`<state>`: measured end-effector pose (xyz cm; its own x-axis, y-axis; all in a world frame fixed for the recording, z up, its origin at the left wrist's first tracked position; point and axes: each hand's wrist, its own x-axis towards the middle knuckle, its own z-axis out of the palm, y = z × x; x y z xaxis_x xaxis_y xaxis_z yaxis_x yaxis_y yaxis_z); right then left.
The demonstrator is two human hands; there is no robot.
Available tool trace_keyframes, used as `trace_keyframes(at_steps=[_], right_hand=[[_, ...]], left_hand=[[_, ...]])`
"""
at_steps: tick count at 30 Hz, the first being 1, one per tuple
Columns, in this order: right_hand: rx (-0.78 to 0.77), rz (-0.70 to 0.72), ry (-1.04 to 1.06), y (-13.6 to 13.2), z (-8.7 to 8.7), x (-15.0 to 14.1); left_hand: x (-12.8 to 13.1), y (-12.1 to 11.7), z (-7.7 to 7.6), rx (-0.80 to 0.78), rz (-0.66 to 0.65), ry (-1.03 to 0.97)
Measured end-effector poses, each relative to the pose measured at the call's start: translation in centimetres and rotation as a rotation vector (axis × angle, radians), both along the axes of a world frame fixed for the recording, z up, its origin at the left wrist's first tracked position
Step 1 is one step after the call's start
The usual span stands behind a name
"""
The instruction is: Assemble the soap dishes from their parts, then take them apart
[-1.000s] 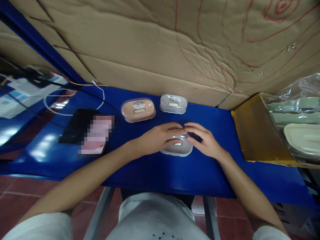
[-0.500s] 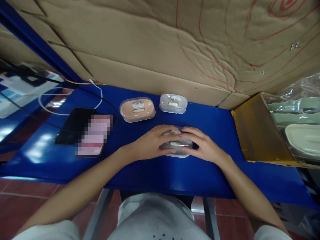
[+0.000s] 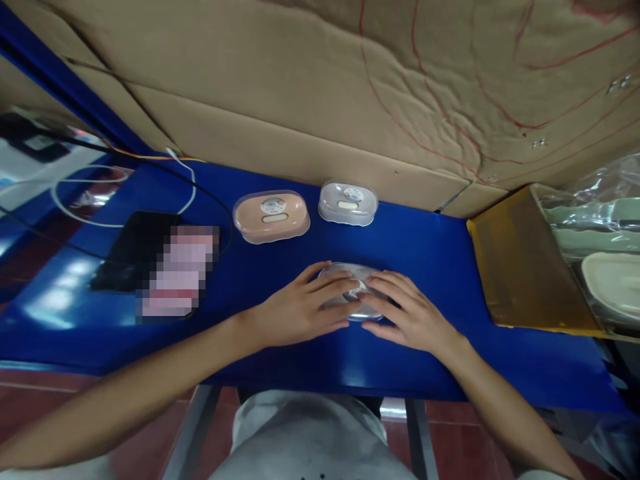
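Observation:
A grey soap box (image 3: pixel 345 268) with a clear cover lies on the blue table near its front, partly hidden by my fingers. My left hand (image 3: pixel 313 303) grips its left side, fingers reaching over the top. From the right, my right hand (image 3: pixel 407 307) holds the other end with its fingers spread across the cover. My fingertips nearly meet over the middle. Behind them stand a peach soap box (image 3: pixel 273 217) and another grey soap box (image 3: pixel 349 203), each under a clear cover with a round label.
At left lie a phone with a blurred screen (image 3: pixel 177 270), a black device (image 3: pixel 133 250) and a white cable (image 3: pixel 194 183). A cardboard box (image 3: pixel 520 267) with plastic-wrapped green and cream pieces stands at right. A cardboard wall (image 3: pixel 300 87) rises behind the table (image 3: pixel 425 243).
Both hands have shifted slightly nearer to me with the grey soap box, and their fingers reach further across its top. Its pale slot, visible before, no longer shows. The view has shifted slightly.

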<state>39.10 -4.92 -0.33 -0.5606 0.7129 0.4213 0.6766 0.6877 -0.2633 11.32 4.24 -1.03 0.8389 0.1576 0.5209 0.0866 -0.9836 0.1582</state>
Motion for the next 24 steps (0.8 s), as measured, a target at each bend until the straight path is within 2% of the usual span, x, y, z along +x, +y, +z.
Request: trace_keyframes(at_steps=[16, 24], right_hand=[[-0.084, -0.022, 0.001, -0.32, -0.45, 0.23], [-0.125, -0.028, 0.022, -0.13, -0.10, -0.06]], left_hand=[[0.00, -0.03, -0.13, -0.071, 0.015, 0.037], [-0.49, 0.36, -0.15, -0.206, -0.009, 0.021]])
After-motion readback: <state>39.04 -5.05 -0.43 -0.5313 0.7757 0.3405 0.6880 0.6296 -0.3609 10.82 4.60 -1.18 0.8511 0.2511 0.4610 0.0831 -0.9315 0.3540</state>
